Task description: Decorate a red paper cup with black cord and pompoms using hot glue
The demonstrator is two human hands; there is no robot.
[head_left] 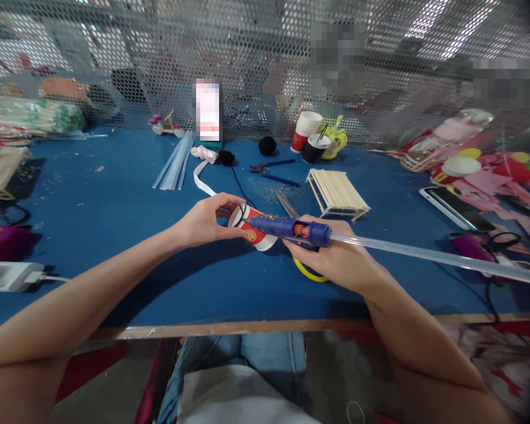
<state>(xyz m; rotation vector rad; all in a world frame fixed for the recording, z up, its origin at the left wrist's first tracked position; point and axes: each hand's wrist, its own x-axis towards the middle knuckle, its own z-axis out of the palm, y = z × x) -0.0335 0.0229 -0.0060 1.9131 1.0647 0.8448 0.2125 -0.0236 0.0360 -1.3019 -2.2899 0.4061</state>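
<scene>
Between the fingers and thumb of my left hand [209,221] is a red and white paper cup [264,238], lying tilted with its white base end toward the hand. Black yarn [242,213] lies across that end and trails back to a small black ball [226,157]. My right hand [342,253] is closed round a blue glue gun [287,228], whose nozzle points left at the yarn on the cup. A long clear glue stick [424,253] sticks out of its back. Under the right hand lie scissors with yellow handles [309,271], partly hidden.
Behind the hands are blue-handled pliers [274,171], a black yarn ball [267,145], spare glue sticks [175,162] and a small wooden-stick table [339,191]. Stacked cups [308,125], a propped phone [207,112] and a perforated metal screen [256,59] stand farther back. A charger [11,275] lies left.
</scene>
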